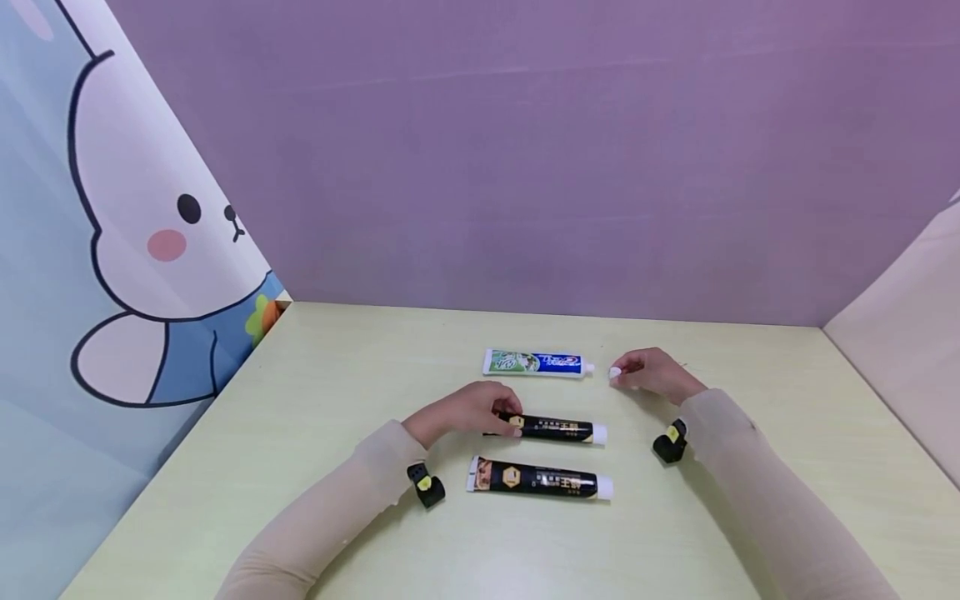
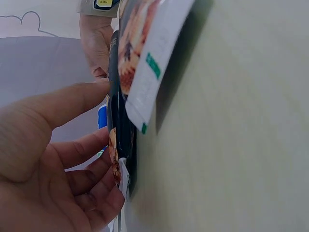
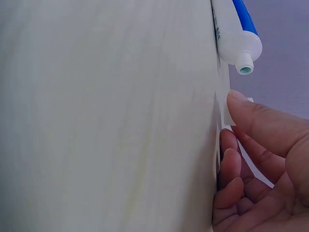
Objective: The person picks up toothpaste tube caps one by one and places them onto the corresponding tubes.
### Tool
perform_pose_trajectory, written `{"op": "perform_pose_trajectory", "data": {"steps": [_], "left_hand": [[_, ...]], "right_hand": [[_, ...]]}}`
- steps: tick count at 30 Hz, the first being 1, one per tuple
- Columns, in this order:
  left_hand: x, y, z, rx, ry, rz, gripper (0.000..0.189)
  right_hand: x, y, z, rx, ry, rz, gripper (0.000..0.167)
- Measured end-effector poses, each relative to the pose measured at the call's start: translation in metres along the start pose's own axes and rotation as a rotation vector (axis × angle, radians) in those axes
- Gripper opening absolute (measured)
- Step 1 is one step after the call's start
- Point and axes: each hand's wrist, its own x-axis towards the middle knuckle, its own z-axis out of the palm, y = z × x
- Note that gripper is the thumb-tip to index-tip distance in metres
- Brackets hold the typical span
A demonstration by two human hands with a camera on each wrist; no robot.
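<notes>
My left hand (image 1: 480, 406) grips the crimped end of the middle black toothpaste tube (image 1: 558, 428), thumb on the near side and fingers on the far side. Part of that tube is hidden under the hand; its white cap (image 1: 599, 434) points right. Between thumb and fingers my right hand (image 1: 654, 372) pinches a small white cap (image 1: 615, 372). Just left of it lies a blue, green and white toothpaste tube (image 1: 536, 363). This tube's bare nozzle (image 3: 245, 69) shows an opening in the right wrist view.
Nearest me lies another black toothpaste tube (image 1: 540, 479), capped in white and roughly parallel to the others. All three tubes rest on the pale wooden table (image 1: 360, 533). A purple backdrop (image 1: 555, 167) rises behind it, and a rabbit-print cloth (image 1: 142, 250) hangs at the left.
</notes>
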Motion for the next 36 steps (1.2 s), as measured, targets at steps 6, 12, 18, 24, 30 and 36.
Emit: {"op": "perform_pose_trajectory", "data": {"steps": [6, 12, 18, 24, 30, 36], "left_hand": [[-0.003, 0.002, -0.003, 0.002, 0.034, 0.03, 0.02], [-0.003, 0.0, -0.008, -0.032, 0.1, 0.053, 0.023], [0.0, -0.003, -0.015, -0.031, 0.145, 0.074, 0.025], [-0.001, -0.009, -0.019, 0.001, 0.193, 0.093, 0.024], [-0.002, -0.015, -0.02, 0.002, 0.23, 0.111, 0.028], [0.001, -0.017, -0.024, 0.015, 0.258, 0.181, 0.029]], "right_hand": [[-0.001, 0.001, 0.0, -0.008, 0.019, -0.005, 0.023], [-0.004, 0.004, 0.0, 0.032, 0.064, -0.009, 0.022], [-0.005, 0.007, -0.002, 0.064, 0.055, -0.009, 0.022], [-0.015, 0.001, -0.002, 0.083, 0.058, -0.012, 0.025], [-0.029, -0.002, 0.002, 0.091, 0.054, -0.021, 0.028], [-0.041, -0.006, 0.006, 0.096, 0.07, -0.004, 0.032]]}}
